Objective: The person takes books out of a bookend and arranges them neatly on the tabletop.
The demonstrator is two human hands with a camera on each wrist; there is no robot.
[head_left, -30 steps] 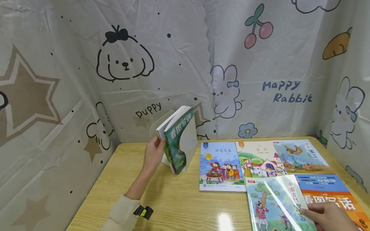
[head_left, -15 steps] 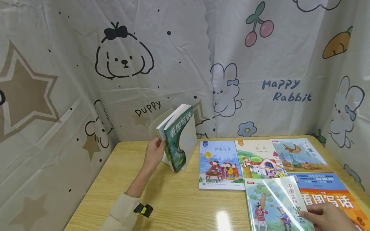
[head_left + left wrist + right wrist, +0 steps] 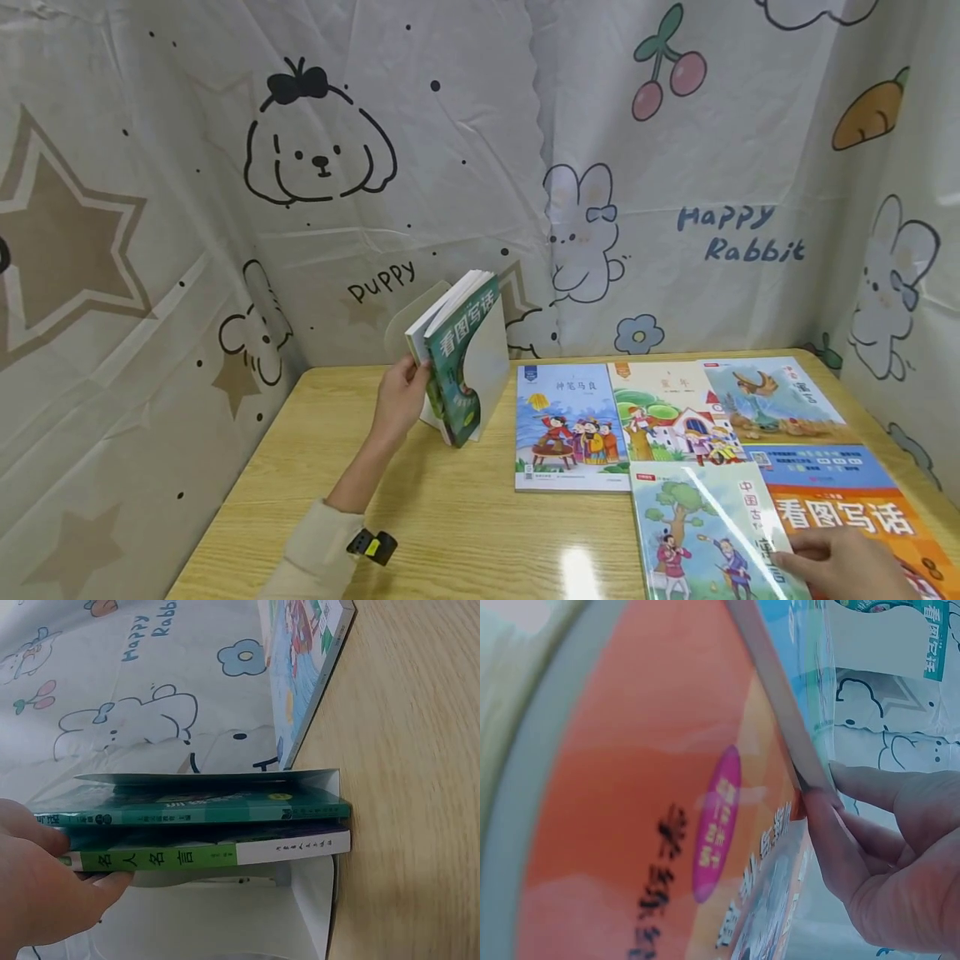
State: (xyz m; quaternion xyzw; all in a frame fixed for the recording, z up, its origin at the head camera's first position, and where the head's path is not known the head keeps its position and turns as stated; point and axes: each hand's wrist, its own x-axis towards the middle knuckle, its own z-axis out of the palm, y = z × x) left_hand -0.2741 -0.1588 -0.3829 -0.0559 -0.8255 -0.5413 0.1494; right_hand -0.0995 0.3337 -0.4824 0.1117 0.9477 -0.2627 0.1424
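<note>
My left hand (image 3: 401,400) grips a thin book with a green and white spine (image 3: 165,859), thumb on one side and fingers on the other. Beside it a dark green book (image 3: 452,375) stands upright. Both are between the panels of a white bookend (image 3: 487,367). At the lower right, my right hand (image 3: 851,562) pinches the right edge of a picture book (image 3: 693,521) with a tree and two figures on its cover. This book is above part of an orange and blue book (image 3: 847,483), which fills much of the right wrist view.
A blue picture book (image 3: 570,429), a cream one (image 3: 675,408) and a book with a bird-like figure (image 3: 772,400) lie side by side at the back right. The wooden table (image 3: 480,533) meets a printed cloth curtain (image 3: 465,167) behind and at both sides.
My right hand and the tree-cover picture book have shifted slightly left. My left hand stays in place on the thin book. The head view has moved a little.
</note>
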